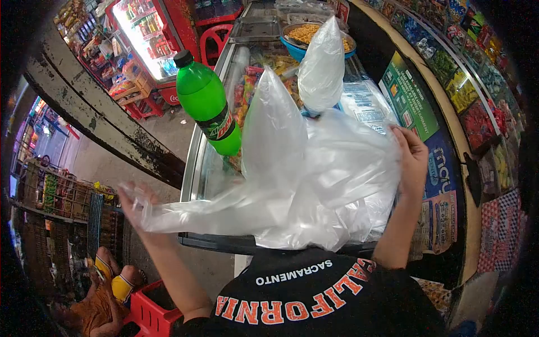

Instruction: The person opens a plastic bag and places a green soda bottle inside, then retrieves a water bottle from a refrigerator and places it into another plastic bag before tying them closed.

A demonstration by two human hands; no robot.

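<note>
A large translucent white plastic bag [337,174] stretches between both hands over the glass-topped counter. Its long left end is pinched in my left hand [140,205], which is smeared by motion and held out past the counter's left edge. At the right, my right hand [410,149] has its fingers closed on the bag's other side. Beyond the bag stand a filled white plastic bag with a pointed top [323,70] and, to the left, a green soda bottle [209,101] with a black cap. Another pointed piece of clear plastic [275,123] rises upright between them.
A blue bowl of brown snacks [306,35] sits at the counter's far end. Hanging packets [477,106] line the right side. A lit drinks fridge [146,39] stands back left. At lower left, a seated person [101,297] is beside a red plastic stool [154,309].
</note>
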